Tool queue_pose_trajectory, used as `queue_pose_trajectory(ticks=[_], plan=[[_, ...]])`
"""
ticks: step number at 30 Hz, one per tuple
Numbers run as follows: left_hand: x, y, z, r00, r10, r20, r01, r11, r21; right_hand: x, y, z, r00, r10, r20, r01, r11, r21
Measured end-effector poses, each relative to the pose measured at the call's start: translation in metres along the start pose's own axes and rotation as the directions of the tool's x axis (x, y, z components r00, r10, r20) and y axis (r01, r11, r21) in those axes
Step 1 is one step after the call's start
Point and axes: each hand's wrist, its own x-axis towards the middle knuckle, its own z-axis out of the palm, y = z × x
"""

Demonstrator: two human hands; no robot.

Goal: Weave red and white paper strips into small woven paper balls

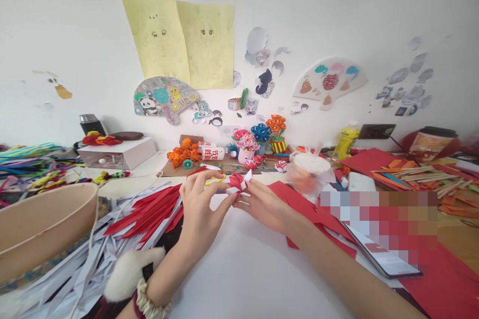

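While both forearms reach inward from the lower edge, the two hands meet over a small red-and-white folded paper piece (236, 182), raised near the middle of the view. The left hand (202, 207) pinches its left side, index finger above and thumb below, with only the paper's thickness between the tips. The right hand (264, 207) closes on the other side, its fingers fairly straight and close together; the exact contact beneath them is partly hidden. A white corner of the paper pokes up between the hands, and a yellow loop (216, 180) shows just behind the left fingers.

Between the forearms, a white surface (239, 264) gives the widest stretch of room, running down to the lower edge of the view. On the left, red paper strips (149, 217) crowd the wrist, with white paper strips (84, 271) and the rim of a beige basin (80, 193) farther out. A fluffy white object (129, 274) lies just beside the left forearm. Red paper sheets (299, 204) lie along and partly behind the right forearm; a phone (392, 261) lies farther right. Beyond the hands, a pink flower pot (247, 155) and a wrapped cup (310, 169) bound the space toward the wall.
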Motion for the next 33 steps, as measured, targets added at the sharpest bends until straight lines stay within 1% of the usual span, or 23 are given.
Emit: queue_pose_trajectory(ticks=[4, 9, 12, 16, 19, 23, 27, 30, 33], plan=[[-0.0005, 0.0007, -0.0005, 0.999, 0.000, 0.036, 0.001, 0.999, -0.042, -0.0003, 0.0009, -0.0032, 0.999, -0.020, -0.033, 0.019, 0.999, -0.044], [-0.0002, 0.0017, -0.0010, 0.996, -0.033, 0.077, 0.038, 0.997, -0.064, -0.0001, 0.0020, -0.0051, 0.997, -0.042, -0.063, 0.037, 0.996, -0.076], [-0.0002, 0.0013, 0.0000, 0.993, -0.038, 0.110, 0.045, 0.997, -0.061, -0.0001, 0.0028, -0.0065, 0.997, -0.031, -0.069, 0.025, 0.996, -0.086], [-0.0008, 0.0005, 0.0015, 0.991, -0.013, 0.134, 0.019, 0.999, -0.041, -0.0009, 0.0049, -0.0090, 0.997, -0.001, -0.078, -0.006, 0.995, -0.099], [-0.0009, 0.0008, 0.0014, 0.991, 0.006, 0.133, -0.001, 0.999, -0.038, -0.0012, 0.0061, -0.0098, 0.996, 0.014, -0.091, -0.023, 0.994, -0.104], [0.0005, 0.0024, -0.0004, 0.992, -0.014, 0.126, 0.020, 0.999, -0.048, 0.0001, 0.0059, -0.0096, 0.995, 0.013, -0.103, -0.021, 0.996, -0.083], [0.0019, 0.0031, -0.0016, 0.991, -0.041, 0.129, 0.051, 0.996, -0.072, 0.0013, 0.0042, -0.0091, 0.997, -0.004, -0.077, 0.000, 0.998, -0.058], [0.0015, 0.0015, -0.0007, 0.992, -0.042, 0.117, 0.050, 0.997, -0.063, 0.0010, 0.0035, -0.0081, 0.998, 0.015, -0.069, -0.019, 0.997, -0.068], [0.0005, -0.0008, 0.0006, 0.995, -0.034, 0.092, 0.038, 0.998, -0.043, 0.0003, 0.0042, -0.0075, 0.999, 0.037, -0.019, -0.038, 0.997, -0.066]])
